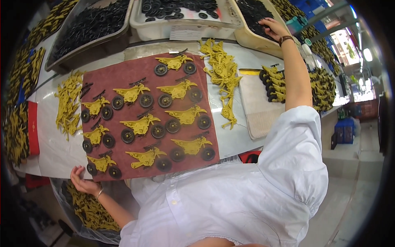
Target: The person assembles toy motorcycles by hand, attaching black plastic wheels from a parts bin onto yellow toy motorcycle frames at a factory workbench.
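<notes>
A dark red mat (115,78) carries rows of yellow toy motorcycle bodies (140,124), most with black wheels beside them and thin black pieces along their tops. In the front row, the middle yellow body (145,158) has a black wheel (164,164) at its right end only. By the mat's near left corner is my left hand (85,184), its fingers loosely bent and apart, holding nothing. My right arm stretches to the far right bin (277,47), where my right hand (273,29) bends its fingers over small black parts (251,14); what they pinch is too small to tell.
Loose yellow bodies lie in piles left (68,105) and right (222,78) of the mat. Black parts fill a grey bin (88,47); a white bin (185,24) holds wheels. Rightward are a pale cloth (259,107) and a row of toy motorcycles (275,84).
</notes>
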Demonstrator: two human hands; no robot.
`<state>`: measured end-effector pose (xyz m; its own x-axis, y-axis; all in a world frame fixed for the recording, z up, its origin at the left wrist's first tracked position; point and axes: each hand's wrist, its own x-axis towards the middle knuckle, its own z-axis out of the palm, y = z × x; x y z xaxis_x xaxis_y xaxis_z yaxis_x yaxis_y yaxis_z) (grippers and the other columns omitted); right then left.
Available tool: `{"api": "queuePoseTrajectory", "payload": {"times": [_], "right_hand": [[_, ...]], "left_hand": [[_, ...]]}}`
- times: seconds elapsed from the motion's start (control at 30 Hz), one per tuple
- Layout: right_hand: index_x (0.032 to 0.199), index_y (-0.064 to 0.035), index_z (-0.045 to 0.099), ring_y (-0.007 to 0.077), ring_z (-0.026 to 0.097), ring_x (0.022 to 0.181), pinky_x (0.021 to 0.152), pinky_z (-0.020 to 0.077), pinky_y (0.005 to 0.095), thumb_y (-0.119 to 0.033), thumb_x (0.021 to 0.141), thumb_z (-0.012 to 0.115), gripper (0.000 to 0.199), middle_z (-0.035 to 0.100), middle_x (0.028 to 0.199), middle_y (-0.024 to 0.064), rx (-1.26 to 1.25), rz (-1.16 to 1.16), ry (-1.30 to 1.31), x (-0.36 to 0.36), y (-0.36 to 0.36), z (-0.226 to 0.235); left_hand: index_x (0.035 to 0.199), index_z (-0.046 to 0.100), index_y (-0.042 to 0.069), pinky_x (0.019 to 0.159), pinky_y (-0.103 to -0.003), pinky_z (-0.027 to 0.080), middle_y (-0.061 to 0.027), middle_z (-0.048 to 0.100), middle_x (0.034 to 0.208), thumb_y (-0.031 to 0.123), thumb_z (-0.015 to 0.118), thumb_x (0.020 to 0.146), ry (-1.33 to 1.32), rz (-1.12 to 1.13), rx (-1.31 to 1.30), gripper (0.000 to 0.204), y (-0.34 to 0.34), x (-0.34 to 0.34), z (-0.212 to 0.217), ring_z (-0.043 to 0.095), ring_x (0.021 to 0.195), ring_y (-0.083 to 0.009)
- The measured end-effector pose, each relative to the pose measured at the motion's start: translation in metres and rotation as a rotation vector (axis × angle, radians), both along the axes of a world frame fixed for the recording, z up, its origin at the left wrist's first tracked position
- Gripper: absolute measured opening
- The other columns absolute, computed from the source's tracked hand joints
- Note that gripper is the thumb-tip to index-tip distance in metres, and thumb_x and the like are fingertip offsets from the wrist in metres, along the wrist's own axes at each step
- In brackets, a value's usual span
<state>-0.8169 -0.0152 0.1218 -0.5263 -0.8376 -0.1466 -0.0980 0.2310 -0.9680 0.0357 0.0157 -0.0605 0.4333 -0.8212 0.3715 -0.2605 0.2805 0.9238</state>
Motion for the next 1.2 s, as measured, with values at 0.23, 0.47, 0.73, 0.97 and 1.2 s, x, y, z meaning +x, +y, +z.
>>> {"api": "queuePoseTrajectory", "payload": {"times": [0.23,0.47,0.73,0.97,1.2], "right_hand": [[0.091,-0.0049,0.056,0.0116,0.053,0.06,0.049,0.0396,0.0238,-0.002,0.087,0.06,0.006,0.057,0.075,0.0055,-0.198,0.634,-0.281,0.092,-0.018,0.052],[0.097,-0.0094,0.059,0.0108,0.06,0.067,0.054,0.0474,0.0234,-0.009,0.087,0.064,0.011,0.062,0.079,0.0037,-0.009,0.741,0.112,0.296,-0.036,0.053],[0.098,-0.0072,0.059,0.0037,0.055,0.066,0.053,0.0422,0.0204,-0.014,0.077,0.074,0.027,0.063,0.083,-0.0014,-0.236,0.867,0.294,0.406,-0.107,-0.063],[0.095,-0.0072,0.067,0.0182,0.058,0.09,0.082,0.0454,0.0313,-0.024,0.069,0.076,0.032,0.064,0.09,0.0066,-0.271,0.979,0.564,0.414,-0.136,-0.106],[0.116,-0.0121,0.063,0.0248,0.058,0.107,0.095,0.0433,0.0359,-0.024,0.068,0.076,0.051,0.063,0.112,0.0099,-0.356,0.975,0.712,0.418,-0.121,-0.096]], "left_hand": [[0.091,0.059,-0.011,0.093,-0.037,0.042,-0.018,0.057,0.106,0.022,0.038,0.098,0.022,-0.098,0.042,0.04,0.003,0.003,0.013,0.057,0.095,-0.0251],[0.081,0.06,-0.011,0.085,-0.034,0.046,-0.0148,0.057,0.103,0.017,0.04,0.09,-0.013,-0.121,0.002,0.035,0.009,-0.019,0.027,0.058,0.088,-0.0231],[0.087,0.06,-0.007,0.084,-0.032,0.045,-0.0112,0.06,0.094,0.017,0.047,0.09,0.005,-0.156,-0.02,0.027,0.01,-0.015,0.023,0.058,0.088,-0.02],[0.104,0.057,-0.005,0.085,-0.03,0.044,-0.009,0.062,0.08,0.012,0.049,0.091,0.029,-0.165,0.02,0.022,0.015,-0.015,0.029,0.057,0.087,-0.0166],[0.105,0.056,-0.004,0.084,-0.03,0.044,-0.0091,0.062,0.08,0.012,0.05,0.091,0.022,-0.175,0.004,0.022,0.012,-0.015,0.027,0.057,0.086,-0.0166]]}}
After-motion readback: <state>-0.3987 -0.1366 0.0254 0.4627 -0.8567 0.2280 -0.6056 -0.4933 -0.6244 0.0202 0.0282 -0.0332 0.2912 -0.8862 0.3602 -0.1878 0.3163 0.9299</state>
